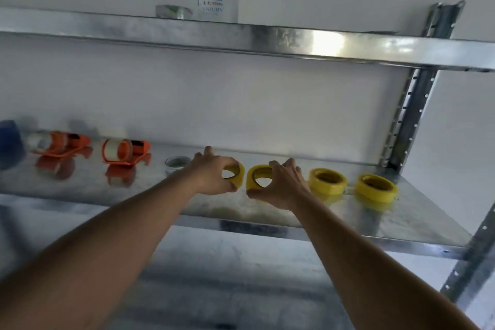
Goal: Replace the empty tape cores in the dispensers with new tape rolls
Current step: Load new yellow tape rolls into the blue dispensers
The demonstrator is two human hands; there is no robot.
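Left hand (214,174) and right hand (284,185) fingers each grip a tilted yellow roll (238,173).

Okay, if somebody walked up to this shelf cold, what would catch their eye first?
Probably the two hands at the shelf's middle, the left hand and right hand each gripping a yellow tape roll. Next, the two orange dispensers at the left.

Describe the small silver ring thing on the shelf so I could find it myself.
Look at the lower metal shelf, between the orange tape dispenser and the person's left hand. There lies a small silvery roll, flat, hole upward. It is the only grey one; the other loose rolls are yellow.
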